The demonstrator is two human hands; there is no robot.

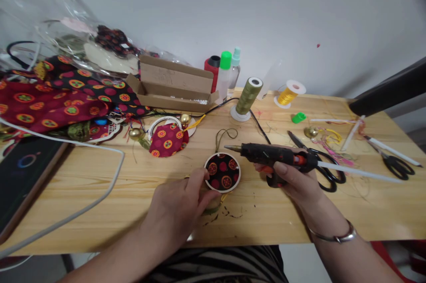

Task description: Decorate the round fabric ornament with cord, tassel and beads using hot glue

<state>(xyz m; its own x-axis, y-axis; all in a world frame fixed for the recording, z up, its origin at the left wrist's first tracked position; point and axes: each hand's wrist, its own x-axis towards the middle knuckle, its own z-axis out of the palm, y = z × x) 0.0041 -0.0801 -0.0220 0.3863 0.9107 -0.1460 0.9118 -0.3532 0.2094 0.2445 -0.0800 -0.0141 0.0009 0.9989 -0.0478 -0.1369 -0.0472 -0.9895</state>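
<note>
A small round hoop [222, 172] with dark patterned fabric and a pale rim lies on the wooden table [133, 198]. Thumb and fingers of my left hand [181, 205] grip its lower left edge. A looped green cord [219, 137] extends from its top, and yellow thread shows below it. My right hand [297, 183] is wrapped round the handle of a black glue gun [266, 153]. The gun's nozzle points left, just above the hoop's upper right edge and apart from it. A white glue stick [359, 172] sticks out of its back.
Behind are an open cardboard box [176, 92], a green thread spool [246, 98], a yellow spool [289, 95] and bottles [223, 78]. Scissors [328, 167] lie right. Patterned fabric [49, 105], a red fabric circle [168, 140], a phone [26, 172] and a white cable [113, 181] are left.
</note>
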